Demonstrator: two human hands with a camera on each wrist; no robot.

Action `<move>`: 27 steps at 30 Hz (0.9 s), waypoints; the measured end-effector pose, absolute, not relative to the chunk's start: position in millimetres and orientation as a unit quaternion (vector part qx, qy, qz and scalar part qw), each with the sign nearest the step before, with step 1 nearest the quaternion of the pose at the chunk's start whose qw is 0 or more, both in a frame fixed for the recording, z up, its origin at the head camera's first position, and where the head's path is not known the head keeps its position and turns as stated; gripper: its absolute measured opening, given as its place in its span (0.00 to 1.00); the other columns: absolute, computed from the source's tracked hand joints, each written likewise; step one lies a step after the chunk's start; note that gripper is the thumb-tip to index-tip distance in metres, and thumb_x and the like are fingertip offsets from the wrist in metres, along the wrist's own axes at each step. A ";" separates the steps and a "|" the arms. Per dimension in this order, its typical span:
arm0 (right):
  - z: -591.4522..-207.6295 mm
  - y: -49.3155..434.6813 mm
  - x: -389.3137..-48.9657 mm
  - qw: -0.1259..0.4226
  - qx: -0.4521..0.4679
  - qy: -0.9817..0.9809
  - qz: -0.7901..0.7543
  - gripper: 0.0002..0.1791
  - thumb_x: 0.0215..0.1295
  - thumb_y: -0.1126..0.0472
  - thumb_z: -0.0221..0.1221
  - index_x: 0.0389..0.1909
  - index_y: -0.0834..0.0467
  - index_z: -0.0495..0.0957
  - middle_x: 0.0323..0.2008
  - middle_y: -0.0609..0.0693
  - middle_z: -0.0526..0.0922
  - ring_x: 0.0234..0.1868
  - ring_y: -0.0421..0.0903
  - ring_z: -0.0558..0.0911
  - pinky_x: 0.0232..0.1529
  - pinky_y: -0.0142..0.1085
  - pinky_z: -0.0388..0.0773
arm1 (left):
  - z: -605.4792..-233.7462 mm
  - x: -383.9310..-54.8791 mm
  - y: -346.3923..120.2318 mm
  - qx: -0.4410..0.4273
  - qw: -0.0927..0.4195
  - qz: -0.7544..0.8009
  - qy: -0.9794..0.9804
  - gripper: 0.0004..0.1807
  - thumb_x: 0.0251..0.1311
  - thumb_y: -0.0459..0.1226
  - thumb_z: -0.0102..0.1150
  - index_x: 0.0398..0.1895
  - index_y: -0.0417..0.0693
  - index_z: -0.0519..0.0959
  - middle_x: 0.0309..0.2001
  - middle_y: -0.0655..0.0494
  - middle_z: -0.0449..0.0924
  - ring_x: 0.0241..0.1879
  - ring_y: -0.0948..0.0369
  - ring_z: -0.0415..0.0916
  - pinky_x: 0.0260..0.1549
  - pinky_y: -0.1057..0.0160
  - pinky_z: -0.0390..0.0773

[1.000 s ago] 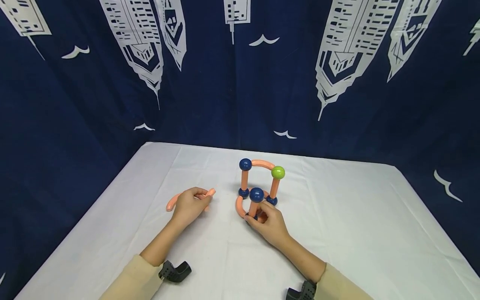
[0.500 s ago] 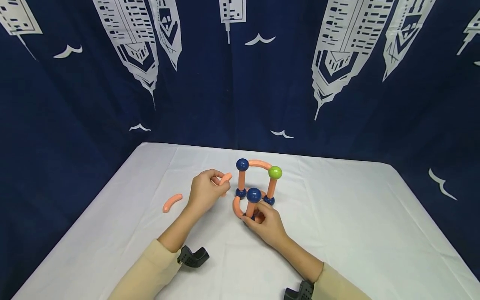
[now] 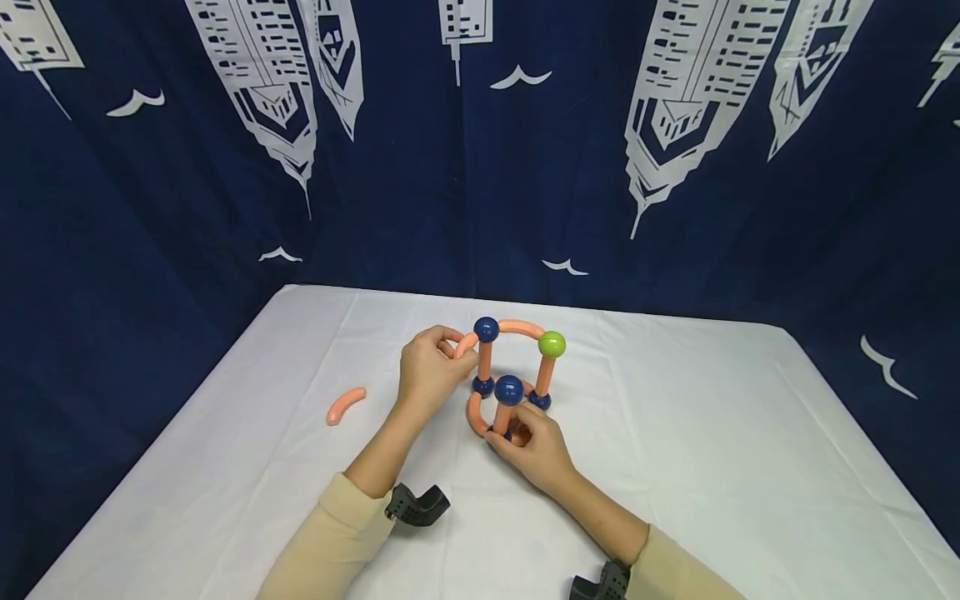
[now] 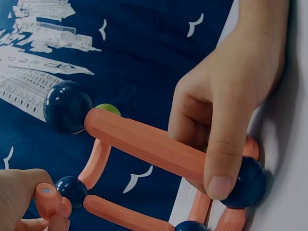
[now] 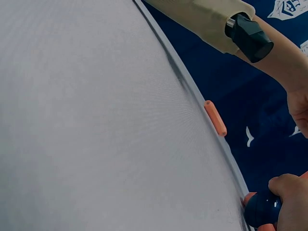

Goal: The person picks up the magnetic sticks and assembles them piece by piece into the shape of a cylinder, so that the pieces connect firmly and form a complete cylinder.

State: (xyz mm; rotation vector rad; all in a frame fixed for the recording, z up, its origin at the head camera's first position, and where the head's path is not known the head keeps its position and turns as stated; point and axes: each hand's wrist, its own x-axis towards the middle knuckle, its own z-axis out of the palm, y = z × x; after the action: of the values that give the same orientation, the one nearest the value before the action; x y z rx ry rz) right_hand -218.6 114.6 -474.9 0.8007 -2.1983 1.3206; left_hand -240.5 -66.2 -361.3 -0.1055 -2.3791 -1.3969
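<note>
A frame of orange magnetic sticks and balls stands on the table. In the head view my left hand [image 3: 431,371] pinches a curved orange magnetic stick [image 3: 466,343], its upper end at the back-left blue ball [image 3: 486,329]. A metal disc shows in the other end of that stick in the left wrist view. My right hand [image 3: 542,448] grips the foot of the front upright magnetic stick [image 4: 144,142], its thumb against the lower blue ball [image 4: 248,183]. Another blue ball [image 3: 509,389] tops this upright. A green ball [image 3: 552,344] caps the right upright.
A loose curved stick [image 3: 346,406] lies left of the frame on the white-covered table [image 3: 712,433]. Behind stands a dark blue curtain [image 3: 465,192] with white prints. Each wrist carries a black camera mount [image 3: 418,505].
My left hand has lifted the curved magnetic stick from beside the loose one and carried it right and away to the back-left blue ball. My right hand keeps its grip in place.
</note>
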 end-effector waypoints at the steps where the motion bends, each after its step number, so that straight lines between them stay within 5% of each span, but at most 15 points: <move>1: -474.7 114.9 -218.7 0.224 0.290 -0.798 0.479 0.12 0.50 0.64 0.73 0.31 0.55 0.78 0.29 0.42 0.76 0.26 0.40 0.74 0.25 0.29 0.72 | -361.4 -240.7 -65.7 -0.035 0.183 -0.503 -0.844 0.13 0.46 0.37 0.63 0.37 0.42 0.83 0.25 0.53 0.75 0.19 0.61 0.74 0.16 0.65 0.69; 11: -475.7 115.0 -219.8 0.229 0.289 -0.797 0.478 0.13 0.48 0.65 0.74 0.30 0.54 0.78 0.29 0.43 0.77 0.29 0.40 0.77 0.29 0.31 0.74 | -354.4 -240.6 -61.0 -0.011 0.117 -0.514 -0.850 0.15 0.52 0.40 0.63 0.41 0.42 0.81 0.24 0.54 0.77 0.19 0.61 0.74 0.17 0.66 0.68; 27: -476.2 115.6 -218.8 0.248 0.307 -0.800 0.452 0.13 0.50 0.62 0.74 0.29 0.54 0.77 0.26 0.47 0.74 0.26 0.38 0.71 0.25 0.28 0.70 | -353.4 -236.2 -42.2 0.011 0.141 -0.506 -0.851 0.17 0.51 0.42 0.65 0.37 0.39 0.77 0.22 0.54 0.77 0.22 0.59 0.74 0.20 0.63 0.72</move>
State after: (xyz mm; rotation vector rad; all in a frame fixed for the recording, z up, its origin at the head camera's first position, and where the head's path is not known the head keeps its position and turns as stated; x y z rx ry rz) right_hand -218.8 115.6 -476.2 0.8358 -2.1802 1.2318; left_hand -236.2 -42.2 -353.4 0.0314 -2.4567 -1.4613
